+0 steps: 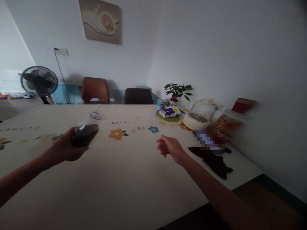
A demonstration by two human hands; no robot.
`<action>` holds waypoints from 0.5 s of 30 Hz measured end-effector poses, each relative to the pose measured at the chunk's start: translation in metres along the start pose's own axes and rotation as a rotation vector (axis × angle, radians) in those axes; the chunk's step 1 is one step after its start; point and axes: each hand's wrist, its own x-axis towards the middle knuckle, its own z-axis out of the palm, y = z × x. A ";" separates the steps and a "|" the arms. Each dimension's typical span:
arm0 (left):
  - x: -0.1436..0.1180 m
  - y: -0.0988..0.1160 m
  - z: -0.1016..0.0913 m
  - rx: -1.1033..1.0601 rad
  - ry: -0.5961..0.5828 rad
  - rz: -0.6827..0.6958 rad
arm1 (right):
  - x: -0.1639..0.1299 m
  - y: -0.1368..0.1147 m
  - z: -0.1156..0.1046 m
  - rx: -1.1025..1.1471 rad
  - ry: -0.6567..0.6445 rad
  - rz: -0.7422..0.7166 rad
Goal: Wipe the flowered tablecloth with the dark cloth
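Note:
My left hand (74, 148) is wrapped round a clear jar (85, 132) with dark contents, held above the left part of the table. The jar tilts to the right, and a purple-blue ring shows at its top end. Motion blurs it, so I cannot tell whether it has a lid. Over the right part of the table hovers my right hand (170, 148), its fingers loosely curled and apart, with nothing visible in them. A dark, flat, irregular item (214, 161) lies to the right of that hand.
A flower-print cloth (115, 182) covers the table. Along the right wall stand a tissue pack (169, 111), a potted plant (176, 92), a glass kettle (200, 113) and a red-lidded jar (226, 123). Behind are two chairs (94, 89) and a fan (39, 81).

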 end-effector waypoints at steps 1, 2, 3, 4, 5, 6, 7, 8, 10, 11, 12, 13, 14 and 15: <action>-0.003 0.016 0.010 -0.016 -0.029 0.026 | 0.003 -0.002 0.011 0.052 -0.061 0.056; -0.004 0.029 0.019 -0.031 -0.068 0.062 | 0.005 -0.003 0.021 0.093 -0.114 0.118; -0.005 0.040 0.028 -0.037 -0.103 0.090 | 0.008 -0.006 0.030 0.125 -0.155 0.178; -0.004 0.047 0.036 -0.041 -0.141 0.115 | 0.009 -0.009 0.039 0.148 -0.189 0.225; -0.002 0.052 0.044 -0.044 -0.187 0.135 | 0.011 -0.012 0.046 0.161 -0.215 0.255; 0.001 0.055 0.051 -0.048 -0.230 0.149 | 0.011 -0.016 0.053 0.168 -0.240 0.269; 0.003 0.056 0.058 -0.056 -0.270 0.165 | 0.012 -0.020 0.058 0.171 -0.260 0.273; 0.006 0.056 0.064 -0.065 -0.309 0.184 | 0.013 -0.024 0.063 0.174 -0.276 0.272; 0.011 0.055 0.072 -0.065 -0.346 0.229 | 0.014 -0.031 0.069 0.180 -0.298 0.265; 0.013 0.055 0.074 -0.049 -0.350 0.252 | 0.014 -0.033 0.071 0.183 -0.304 0.264; 0.014 0.056 0.076 -0.027 -0.353 0.274 | 0.014 -0.036 0.072 0.186 -0.309 0.266; 0.015 0.056 0.077 -0.006 -0.357 0.294 | 0.015 -0.038 0.072 0.188 -0.314 0.271; 0.015 0.057 0.078 0.010 -0.361 0.311 | 0.015 -0.039 0.072 0.193 -0.321 0.276; 0.016 0.058 0.078 0.024 -0.364 0.325 | 0.016 -0.040 0.072 0.198 -0.328 0.283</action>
